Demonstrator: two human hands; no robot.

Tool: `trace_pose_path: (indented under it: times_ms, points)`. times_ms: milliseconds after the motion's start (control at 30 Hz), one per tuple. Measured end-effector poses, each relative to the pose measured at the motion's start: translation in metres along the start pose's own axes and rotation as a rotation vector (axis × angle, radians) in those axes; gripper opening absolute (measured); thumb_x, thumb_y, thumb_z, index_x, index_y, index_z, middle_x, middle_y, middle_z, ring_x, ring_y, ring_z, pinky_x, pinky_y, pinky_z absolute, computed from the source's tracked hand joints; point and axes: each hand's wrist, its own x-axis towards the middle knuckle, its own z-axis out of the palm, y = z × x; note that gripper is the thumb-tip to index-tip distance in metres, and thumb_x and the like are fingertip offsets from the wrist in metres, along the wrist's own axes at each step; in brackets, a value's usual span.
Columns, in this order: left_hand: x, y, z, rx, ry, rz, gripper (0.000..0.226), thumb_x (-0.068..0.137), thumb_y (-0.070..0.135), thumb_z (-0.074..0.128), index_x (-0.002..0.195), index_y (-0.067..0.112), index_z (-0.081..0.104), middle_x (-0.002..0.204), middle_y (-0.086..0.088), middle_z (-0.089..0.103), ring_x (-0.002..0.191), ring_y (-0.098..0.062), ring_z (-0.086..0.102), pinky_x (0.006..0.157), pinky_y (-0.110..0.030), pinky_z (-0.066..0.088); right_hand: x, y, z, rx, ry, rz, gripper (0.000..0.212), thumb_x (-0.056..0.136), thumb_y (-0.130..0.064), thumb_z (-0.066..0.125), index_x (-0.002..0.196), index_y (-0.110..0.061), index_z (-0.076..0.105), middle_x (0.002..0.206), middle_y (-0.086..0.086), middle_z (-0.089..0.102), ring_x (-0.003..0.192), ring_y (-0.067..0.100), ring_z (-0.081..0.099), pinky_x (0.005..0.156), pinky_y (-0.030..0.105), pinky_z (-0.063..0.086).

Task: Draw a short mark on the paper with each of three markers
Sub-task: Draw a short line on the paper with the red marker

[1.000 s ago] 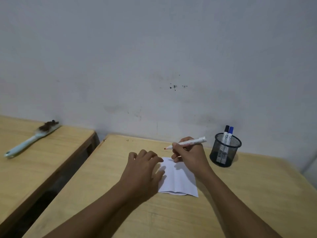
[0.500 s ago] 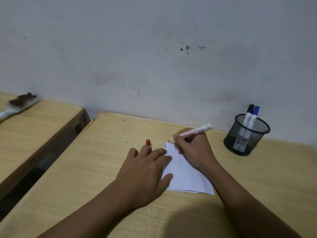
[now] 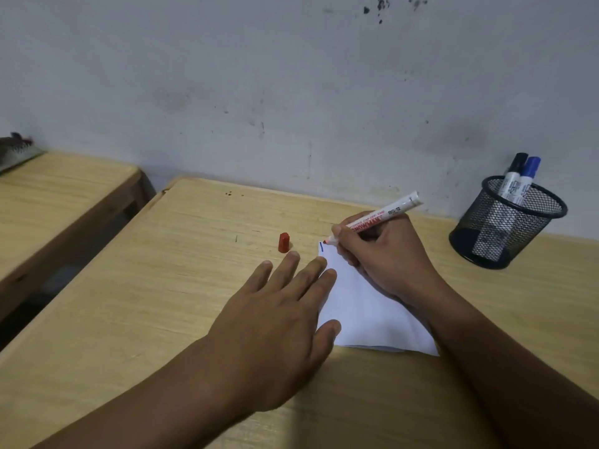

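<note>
A folded white paper (image 3: 366,306) lies on the wooden desk (image 3: 162,303). My right hand (image 3: 385,254) grips an uncapped red marker (image 3: 379,220) with its tip touching the paper's far left corner, beside a short blue mark (image 3: 321,247). My left hand (image 3: 278,322) lies flat, fingers spread, pressing the paper's left edge. The red cap (image 3: 284,243) stands on the desk just beyond my left fingertips. A black-capped marker (image 3: 513,176) and a blue-capped marker (image 3: 528,179) stand in a black mesh cup (image 3: 505,228) at the right.
A grey wall (image 3: 291,92) runs right behind the desk. A second wooden desk (image 3: 58,196) stands to the left across a dark gap, with a brush (image 3: 16,152) at its far edge.
The view has tilted down and closer. The red marker's tip came down from above the desk onto the paper's corner. My left hand flattened, and the red cap came into sight.
</note>
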Motion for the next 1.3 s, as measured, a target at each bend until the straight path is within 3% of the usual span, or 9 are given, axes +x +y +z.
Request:
trace_pose_path:
  times_ms: [267,433,700,800,900,1000,1167,1233,1300]
  points:
    - [0.001,0.000,0.002,0.006,0.004,-0.005,0.064,0.099,0.058,0.009,0.154,0.033,-0.012,0.163,0.010,-0.018,0.149,-0.016,-0.019,0.122,-0.042,-0.004,0.000,-0.003,0.001,-0.055,-0.007,-0.006,0.022,0.094,-0.032,0.068,0.084,-0.014,0.074,0.065,-0.004,0.067,0.061,0.011,0.064,0.060,0.022,0.049]
    - [0.001,-0.001,0.004,0.009,0.023,0.001,0.064,0.099,0.057,0.009,0.154,0.032,-0.011,0.163,0.009,-0.016,0.150,-0.017,-0.017,0.122,-0.041,-0.004,0.000,-0.007,-0.001,-0.024,-0.029,0.006,0.024,0.093,-0.027,0.069,0.070,-0.019,0.067,0.059,-0.005,0.062,0.059,0.014,0.062,0.063,0.027,0.051]
    - [-0.001,-0.001,0.002,0.003,0.036,0.003,0.064,0.099,0.058,0.009,0.154,0.032,-0.011,0.164,0.009,-0.016,0.150,-0.017,-0.017,0.123,-0.041,-0.003,-0.001,-0.010,-0.001,-0.037,-0.037,0.018,0.018,0.092,-0.023,0.070,0.076,-0.016,0.068,0.067,0.001,0.065,0.066,0.015,0.067,0.065,0.024,0.055]
    - [-0.001,0.000,0.002,0.008,0.047,0.014,0.065,0.099,0.057,0.011,0.155,0.030,-0.007,0.165,0.007,-0.012,0.151,-0.018,-0.013,0.122,-0.041,-0.001,0.000,-0.008,-0.001,0.003,-0.043,0.026,0.022,0.092,-0.022,0.070,0.069,-0.019,0.067,0.063,0.000,0.064,0.063,0.017,0.065,0.065,0.027,0.053]
    - [0.000,-0.003,0.000,0.015,0.085,0.037,0.065,0.099,0.056,0.018,0.156,0.027,0.007,0.166,0.004,0.006,0.151,-0.022,0.003,0.121,-0.042,0.011,-0.001,-0.009,-0.001,0.032,-0.020,0.026,0.018,0.091,-0.020,0.071,0.074,-0.016,0.071,0.062,0.000,0.065,0.062,0.017,0.065,0.064,0.031,0.056]
    - [0.002,-0.005,-0.005,-0.001,0.162,0.055,0.062,0.095,0.058,0.030,0.147,0.025,0.035,0.155,0.005,0.035,0.140,-0.018,0.029,0.112,-0.039,0.030,-0.004,-0.016,-0.008,0.175,0.072,0.041,0.013,0.093,-0.014,0.069,0.086,-0.004,0.074,0.066,0.008,0.069,0.058,0.018,0.063,0.057,0.031,0.054]
    - [-0.001,-0.003,-0.008,-0.128,0.360,-0.002,0.057,0.078,0.067,0.053,0.122,0.031,0.062,0.127,0.011,0.058,0.120,-0.014,0.049,0.103,-0.040,0.036,-0.007,-0.039,-0.029,0.486,0.215,0.017,0.009,0.093,-0.006,0.067,0.090,0.001,0.072,0.067,0.012,0.066,0.053,0.016,0.056,0.049,0.026,0.047]
    - [0.001,-0.007,-0.010,-0.172,0.532,-0.088,0.054,0.072,0.069,0.059,0.112,0.032,0.064,0.113,0.012,0.058,0.108,-0.013,0.050,0.094,-0.043,0.036,-0.012,-0.048,-0.034,0.512,0.221,0.009,0.008,0.093,-0.006,0.068,0.086,-0.003,0.072,0.066,0.012,0.065,0.053,0.017,0.055,0.048,0.025,0.046]
    - [0.010,-0.014,-0.019,-0.188,0.584,-0.236,0.051,0.078,0.068,0.055,0.117,0.036,0.061,0.112,0.014,0.057,0.107,-0.012,0.048,0.092,-0.042,0.032,-0.018,-0.055,-0.038,0.502,0.224,0.002,0.010,0.093,-0.005,0.067,0.084,-0.003,0.071,0.064,0.011,0.065,0.052,0.017,0.054,0.046,0.025,0.044]
